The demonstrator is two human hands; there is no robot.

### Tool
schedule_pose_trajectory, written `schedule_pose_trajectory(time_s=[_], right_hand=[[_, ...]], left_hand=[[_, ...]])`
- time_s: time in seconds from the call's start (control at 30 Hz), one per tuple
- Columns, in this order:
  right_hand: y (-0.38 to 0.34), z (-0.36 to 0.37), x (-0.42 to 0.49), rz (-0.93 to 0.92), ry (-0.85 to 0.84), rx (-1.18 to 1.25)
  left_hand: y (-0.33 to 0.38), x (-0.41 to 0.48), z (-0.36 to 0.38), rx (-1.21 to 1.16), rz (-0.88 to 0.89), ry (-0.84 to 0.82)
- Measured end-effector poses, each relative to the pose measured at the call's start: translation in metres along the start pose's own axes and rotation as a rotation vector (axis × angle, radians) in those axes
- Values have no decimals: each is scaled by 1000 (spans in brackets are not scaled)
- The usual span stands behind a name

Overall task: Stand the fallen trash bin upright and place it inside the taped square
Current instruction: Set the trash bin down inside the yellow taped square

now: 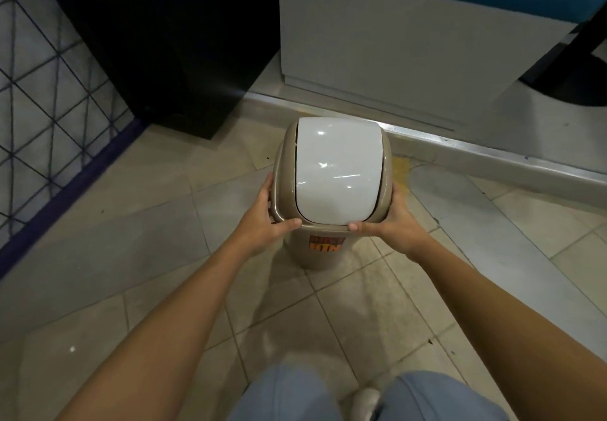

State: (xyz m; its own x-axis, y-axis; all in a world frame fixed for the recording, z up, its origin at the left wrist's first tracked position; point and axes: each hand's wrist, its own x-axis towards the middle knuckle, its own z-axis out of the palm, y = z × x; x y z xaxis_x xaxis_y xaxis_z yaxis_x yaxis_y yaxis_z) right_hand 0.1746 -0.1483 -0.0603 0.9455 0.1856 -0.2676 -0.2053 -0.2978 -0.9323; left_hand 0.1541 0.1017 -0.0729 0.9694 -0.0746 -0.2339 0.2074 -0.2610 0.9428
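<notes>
A beige trash bin with a white swing lid stands upright on the tiled floor, an orange sticker on its near side. My left hand grips the rim on the left and my right hand grips it on the right, thumbs on the near edge. A strip of yellow tape shows on the floor just right of the bin; the rest of the taped square is hidden by the bin.
A black cabinet stands at the back left and a grey unit behind the bin, above a metal floor sill. A wire-grid panel lines the left. My knees and a shoe show at the bottom.
</notes>
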Motion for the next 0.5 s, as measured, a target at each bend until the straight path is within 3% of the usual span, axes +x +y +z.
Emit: schedule_pose_trajectory(time_s=[0.5], right_hand=[[1,-4,5,-14,-19,-33]], left_hand=[[-9,6,-4,62,38,26]])
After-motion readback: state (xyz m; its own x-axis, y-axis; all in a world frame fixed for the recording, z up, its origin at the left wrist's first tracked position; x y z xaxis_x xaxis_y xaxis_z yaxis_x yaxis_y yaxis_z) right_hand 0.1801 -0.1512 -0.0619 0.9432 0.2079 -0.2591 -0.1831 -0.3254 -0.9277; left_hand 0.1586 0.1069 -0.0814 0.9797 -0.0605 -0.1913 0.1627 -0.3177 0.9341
